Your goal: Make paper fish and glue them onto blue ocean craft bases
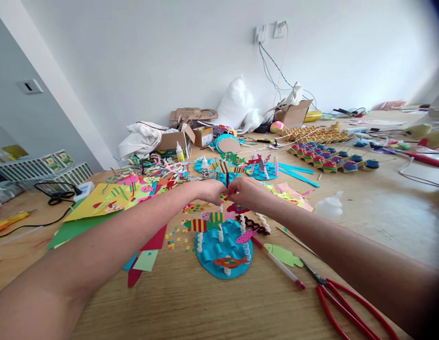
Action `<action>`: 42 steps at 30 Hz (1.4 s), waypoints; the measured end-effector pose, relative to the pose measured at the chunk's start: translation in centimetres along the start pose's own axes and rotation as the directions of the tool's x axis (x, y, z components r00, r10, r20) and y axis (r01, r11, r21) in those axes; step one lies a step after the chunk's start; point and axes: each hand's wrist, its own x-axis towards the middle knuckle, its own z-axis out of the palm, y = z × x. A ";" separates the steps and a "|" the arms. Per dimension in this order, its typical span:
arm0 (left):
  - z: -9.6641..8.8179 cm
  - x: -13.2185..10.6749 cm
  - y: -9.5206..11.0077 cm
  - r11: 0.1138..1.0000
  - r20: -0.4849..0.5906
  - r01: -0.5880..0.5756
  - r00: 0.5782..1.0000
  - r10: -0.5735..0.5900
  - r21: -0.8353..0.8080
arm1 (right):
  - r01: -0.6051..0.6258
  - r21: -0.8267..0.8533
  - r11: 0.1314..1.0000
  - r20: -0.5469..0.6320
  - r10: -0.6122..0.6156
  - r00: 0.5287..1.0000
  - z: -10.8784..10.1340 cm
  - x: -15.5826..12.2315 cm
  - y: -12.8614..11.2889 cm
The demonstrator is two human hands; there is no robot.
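My left hand and my right hand meet in the middle of the table, fingers pinched close together. Between them rises a short dark brown pipe cleaner, and both hands seem closed on it; my fingertips are partly hidden. Just below them lies a blue paper disc with curled blue strips. White twisted posts on it carry paper fish, among them a red-and-yellow striped fish, a pink fish and an orange fish. Brown wavy pipe cleaners rest to its right.
Red-handled scissors, a red-capped pen and a green paper fish lie under my right arm. Coloured paper sheets spread at left. Behind stand a glue bottle, more blue discs, painted egg cartons and boxes.
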 end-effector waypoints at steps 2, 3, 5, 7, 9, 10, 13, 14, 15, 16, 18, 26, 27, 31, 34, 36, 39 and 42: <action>0.1 0.1 -0.1 1.000 -0.001 0.002 1.000 -0.002 0.002 | 0.002 0.003 1.000 -0.004 -0.002 1.000 0.0 0.0 0.0; 0.2 0.2 -0.1 1.000 -0.001 0.003 1.000 -0.003 0.002 | 0.003 0.003 1.000 -0.006 -0.003 1.000 0.1 0.0 0.0; 0.2 0.3 -0.2 1.000 -0.003 0.007 1.000 -0.007 0.002 | 0.006 0.003 1.000 -0.008 -0.006 1.000 0.1 0.0 0.1; 0.2 0.3 -0.1 1.000 -0.005 0.012 1.000 -0.012 0.001 | 0.008 0.002 1.000 -0.009 -0.008 1.000 0.1 0.0 0.1; 0.1 0.2 0.0 1.000 -0.003 0.014 1.000 -0.014 -0.002 | 0.010 0.000 1.000 -0.010 -0.010 1.000 0.1 0.0 0.1; 0.0 0.2 0.0 1.000 0.000 0.012 1.000 -0.012 -0.006 | 0.010 -0.001 1.000 -0.010 -0.010 1.000 0.1 0.0 0.1; -0.3 0.0 0.0 1.000 0.013 -0.003 1.000 0.003 -0.023 | 0.012 -0.004 1.000 -0.009 -0.012 1.000 0.1 0.0 0.1; -0.3 -0.1 -0.1 1.000 0.017 -0.008 1.000 0.009 -0.030 | 0.011 -0.004 1.000 -0.008 -0.011 1.000 0.1 0.0 0.2; -0.4 -0.1 -0.3 0.999 0.017 -0.013 1.000 0.013 -0.036 | 0.010 -0.005 1.000 -0.006 -0.010 1.000 0.1 -0.1 0.2; -0.4 -0.2 -0.4 0.999 0.016 -0.016 1.000 0.016 -0.040 | 0.008 -0.005 1.000 -0.005 -0.008 1.000 0.0 -0.1 0.2; -0.4 -0.2 -0.7 0.999 0.008 -0.018 1.000 0.018 -0.048 | 0.005 -0.005 1.000 -0.003 -0.005 1.000 0.0 -0.1 0.1; -0.2 0.0 -1.1 0.999 -0.045 -0.013 0.999 0.011 -0.046 | 0.003 -0.021 1.000 -0.006 -0.003 1.000 0.0 -0.1 0.1; -0.1 0.1 -1.0 0.999 -0.052 -0.009 0.999 0.007 -0.041 | 0.004 -0.023 1.000 -0.007 -0.004 1.000 0.1 0.0 0.1; 0.1 0.1 -0.7 0.999 -0.082 -0.001 0.997 -0.001 -0.032 | 0.005 -0.029 1.000 -0.011 -0.005 1.000 0.2 0.1 0.2; 0.2 -0.1 -0.5 0.999 -0.096 -0.005 0.995 0.001 -0.041 | 0.000 -0.028 1.000 -0.011 0.000 1.000 0.2 0.1 0.3; 0.2 -0.2 -0.4 0.999 -0.101 -0.007 0.995 0.002 -0.053 | -0.005 -0.025 1.000 -0.011 0.005 1.000 0.2 0.1 0.2; 0.2 -0.2 -0.4 0.998 -0.102 -0.006 0.995 -0.001 -0.069 | -0.009 -0.021 1.000 -0.009 0.008 1.000 0.1 0.0 0.1; 0.3 -0.1 -0.5 0.997 -0.102 -0.004 0.995 -0.004 -0.082 | -0.010 -0.015 1.000 -0.009 0.010 1.000 0.1 0.0 0.1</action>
